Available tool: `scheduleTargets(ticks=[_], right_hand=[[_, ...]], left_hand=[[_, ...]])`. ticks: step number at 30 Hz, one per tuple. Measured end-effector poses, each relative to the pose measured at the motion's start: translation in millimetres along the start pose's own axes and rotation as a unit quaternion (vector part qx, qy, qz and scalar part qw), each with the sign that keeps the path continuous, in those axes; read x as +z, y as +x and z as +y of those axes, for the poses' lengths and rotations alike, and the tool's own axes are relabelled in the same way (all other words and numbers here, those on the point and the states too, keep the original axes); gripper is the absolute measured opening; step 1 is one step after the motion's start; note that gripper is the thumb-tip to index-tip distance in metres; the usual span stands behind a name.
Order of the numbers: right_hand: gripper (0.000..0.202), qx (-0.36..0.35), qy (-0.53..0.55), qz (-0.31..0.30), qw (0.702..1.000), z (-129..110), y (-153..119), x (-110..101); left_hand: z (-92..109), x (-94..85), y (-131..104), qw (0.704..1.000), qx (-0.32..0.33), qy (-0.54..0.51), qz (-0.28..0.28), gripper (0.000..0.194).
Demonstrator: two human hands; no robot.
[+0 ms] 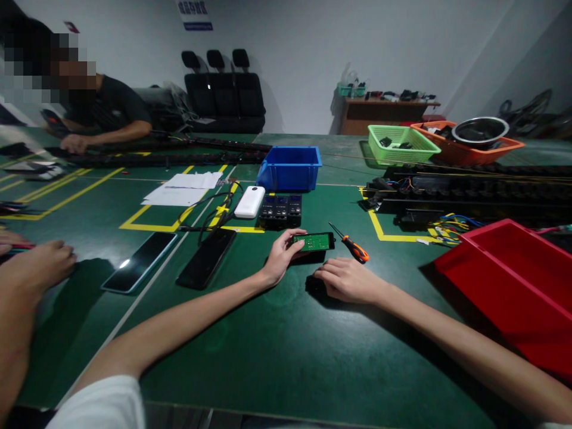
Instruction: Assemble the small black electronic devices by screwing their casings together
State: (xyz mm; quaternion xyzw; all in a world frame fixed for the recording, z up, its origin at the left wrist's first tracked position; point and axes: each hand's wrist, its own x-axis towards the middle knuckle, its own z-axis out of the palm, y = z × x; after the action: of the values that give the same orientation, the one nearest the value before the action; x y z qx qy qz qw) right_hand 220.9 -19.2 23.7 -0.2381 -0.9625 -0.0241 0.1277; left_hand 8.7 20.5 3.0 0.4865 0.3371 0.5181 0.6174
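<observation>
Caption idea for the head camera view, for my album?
Left hand holds a green circuit board; right hand near a screwdriver.

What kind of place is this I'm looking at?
Probably an electronics assembly workshop: the left hand holds a green circuit board, a screwdriver lies close by, and the green workbench has yellow floor-style markings.

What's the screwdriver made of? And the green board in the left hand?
Screwdriver: probably a metal shaft, being thin and straight; handle maybe smooth plastic or rubber, orange and black. Board: likely coated fibreglass, flat and green with pale marks.
</observation>
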Motion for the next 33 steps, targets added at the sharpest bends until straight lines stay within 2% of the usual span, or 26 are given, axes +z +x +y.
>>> scheduleTargets(ticks=[5,8,13,17,23,26,29,33], right_hand=[[0.024,0.050,0.036,0.073,0.995,3,-3,15],[0.024,0.109,0.094,0.157,0.977,4,-5,22],[0.026,0.170,0.199,0.216,0.941,6,-7,24],[0.024,0.218,0.248,0.232,0.915,8,-7,21],[0.022,0.245,0.290,0.237,0.894,5,-7,18],[0.020,0.251,0.287,0.274,0.883,2,-6,15],[0.027,0.249,0.284,0.312,0.872,0,-6,14],[0.041,0.239,0.292,0.318,0.870,0,-8,13]], left_hand=[[1,0.1,0,1.000,-0.003,0.011,-0.015,0.033],[1,0.4,0,1.000,-0.003,0.020,-0.022,0.034],[4,1.9,-1,0.998,-0.008,0.048,-0.028,0.036],[6,2.9,-2,0.996,-0.009,0.075,-0.037,0.037],[5,1.6,-2,0.994,0.007,0.098,-0.047,0.038],[3,1.0,-2,0.993,0.006,0.102,-0.053,0.038],[2,0.5,-2,0.991,0.017,0.120,-0.054,0.038],[0,0.5,-1,0.990,0.030,0.125,-0.052,0.040]])
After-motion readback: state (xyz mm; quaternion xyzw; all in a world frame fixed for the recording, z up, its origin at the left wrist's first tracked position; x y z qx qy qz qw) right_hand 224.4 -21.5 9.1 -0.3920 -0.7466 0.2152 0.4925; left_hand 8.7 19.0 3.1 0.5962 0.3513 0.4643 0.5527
